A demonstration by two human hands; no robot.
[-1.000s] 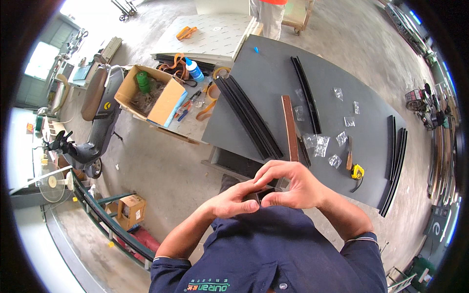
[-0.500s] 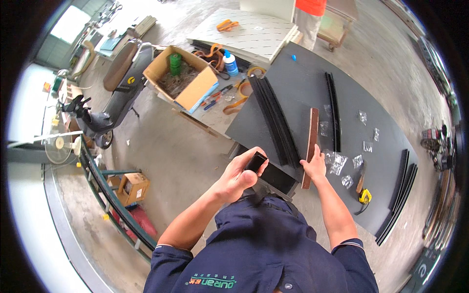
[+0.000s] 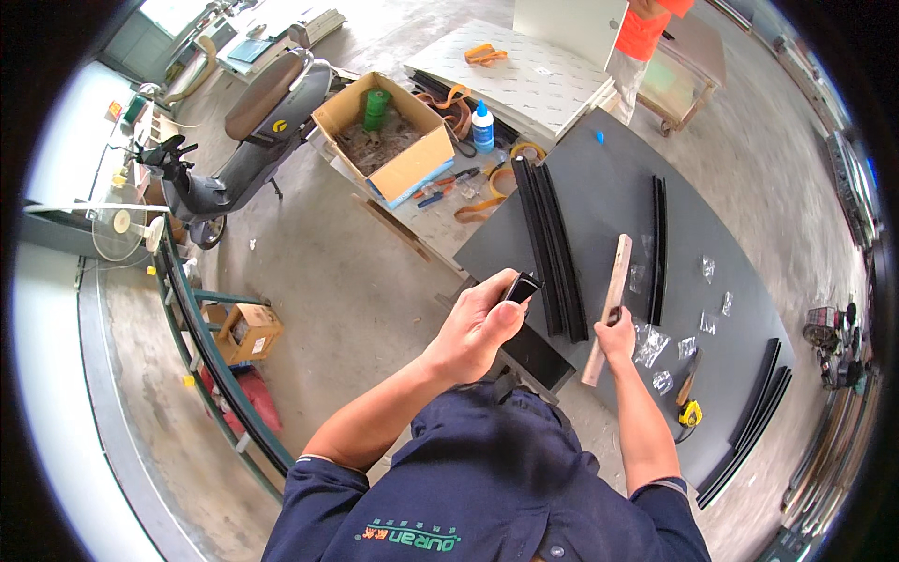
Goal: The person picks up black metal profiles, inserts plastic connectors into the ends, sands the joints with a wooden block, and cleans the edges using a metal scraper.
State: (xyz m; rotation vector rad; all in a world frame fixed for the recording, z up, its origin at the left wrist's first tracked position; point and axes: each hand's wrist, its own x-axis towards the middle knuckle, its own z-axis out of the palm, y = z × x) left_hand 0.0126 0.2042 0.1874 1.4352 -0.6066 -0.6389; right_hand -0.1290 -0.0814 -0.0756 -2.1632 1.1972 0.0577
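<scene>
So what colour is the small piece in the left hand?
Black: the small glossy piece pinched in the left hand shows best in the head view.

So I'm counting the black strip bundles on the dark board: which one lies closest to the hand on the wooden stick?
The thick bundle just left of the wooden stick, beside the right hand. The thin strip lies right of the stick; the third bundle sits at the board's far edge.
</scene>
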